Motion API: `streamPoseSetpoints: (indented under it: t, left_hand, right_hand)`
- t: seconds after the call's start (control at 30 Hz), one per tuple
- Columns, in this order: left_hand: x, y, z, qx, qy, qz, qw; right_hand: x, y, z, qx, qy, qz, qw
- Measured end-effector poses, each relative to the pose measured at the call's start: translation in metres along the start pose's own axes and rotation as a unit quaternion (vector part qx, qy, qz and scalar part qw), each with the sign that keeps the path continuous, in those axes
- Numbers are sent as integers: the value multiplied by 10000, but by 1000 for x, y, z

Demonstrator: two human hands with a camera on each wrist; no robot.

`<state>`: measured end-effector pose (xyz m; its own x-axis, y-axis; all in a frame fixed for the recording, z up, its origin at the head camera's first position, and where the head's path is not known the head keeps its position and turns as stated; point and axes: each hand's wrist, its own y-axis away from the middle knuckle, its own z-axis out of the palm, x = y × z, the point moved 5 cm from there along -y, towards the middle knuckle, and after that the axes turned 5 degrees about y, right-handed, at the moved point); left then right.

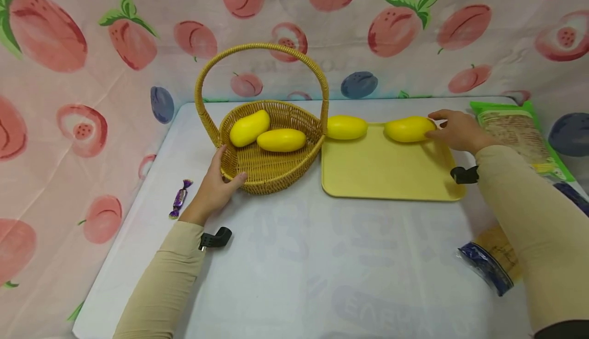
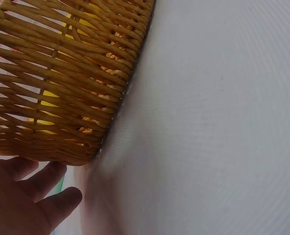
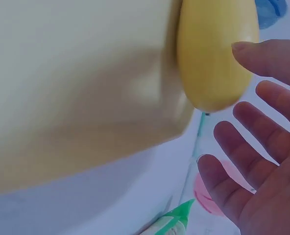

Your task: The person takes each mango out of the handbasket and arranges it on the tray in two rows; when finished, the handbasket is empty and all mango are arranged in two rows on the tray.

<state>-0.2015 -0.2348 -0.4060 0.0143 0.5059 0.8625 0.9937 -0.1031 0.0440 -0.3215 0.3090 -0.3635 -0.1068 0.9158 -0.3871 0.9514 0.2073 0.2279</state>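
Note:
My left hand (image 1: 213,188) rests against the near left side of a wicker basket (image 1: 276,183), thumb along its front and fingers spread; the left wrist view shows several fingertips by the weave. Inside the basket are two yellow mangoes, one tilted mango (image 1: 250,128) and one lying flat (image 1: 281,140). A yellow tray (image 1: 391,175) stands to the basket's right. Along its back edge lie a mango (image 1: 347,127) beside the basket handle and another mango (image 1: 409,129). At that right mango's end is my right hand (image 1: 460,130), thumb at its surface, other fingers spread apart.
A purple wrapped candy (image 1: 181,199) lies left of my left hand. Right of the tray are a green-edged food bag (image 1: 515,129) and a blue-and-tan packet (image 1: 490,257), partly behind my right sleeve. Fruit-print cloth (image 1: 276,78) hangs behind the white table (image 1: 322,267).

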Motion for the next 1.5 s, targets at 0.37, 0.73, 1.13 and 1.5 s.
streamPoseSetpoints:
  t: [0.37,0.73,1.13,1.5]
  left_hand:
    - [-1,0,-3,57,13,40,10000]
    - [-3,-1,-2,15,29,-74,10000]
    - [-2,0,0,-7,14,-69,10000]
    - [-1,1,1,-18,7,-78,10000]
  right_hand:
    - [-23,11,-13,329,-20,-234,9992]
    - [-95,29,-23,716,393,-1062,9910]
    - [-164,42,13,716,-116,-2396,9682]
    - [-218,39,48,330,50,-3214,9464]
